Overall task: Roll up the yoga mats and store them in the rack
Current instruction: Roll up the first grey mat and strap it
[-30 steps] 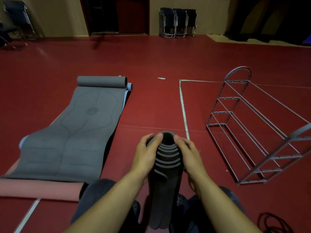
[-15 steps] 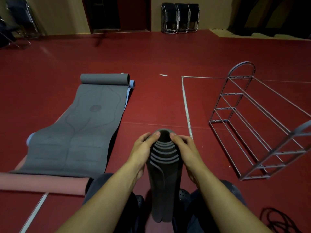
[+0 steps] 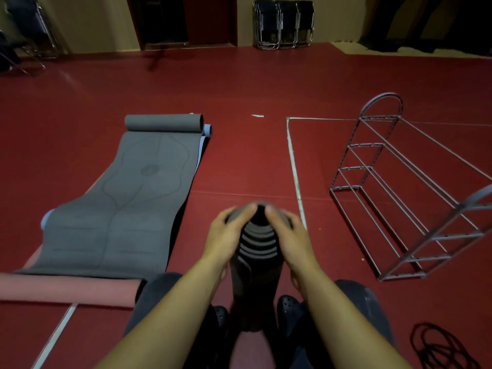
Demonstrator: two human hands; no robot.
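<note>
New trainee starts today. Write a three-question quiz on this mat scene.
1. True or false: the rack already holds a mat.
2. What stands on end between the left hand and right hand?
A. dark rolled mat
B. folding chair
C. cable
3. Fill in: the grey mat is rolled only at its ____ end.

Key:
1. False; its shelves are bare.
2. A, the dark rolled mat.
3. Far.

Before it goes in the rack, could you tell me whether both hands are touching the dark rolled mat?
Touching: the head view shows the left hand and right hand pressed against the dark rolled mat.
</note>
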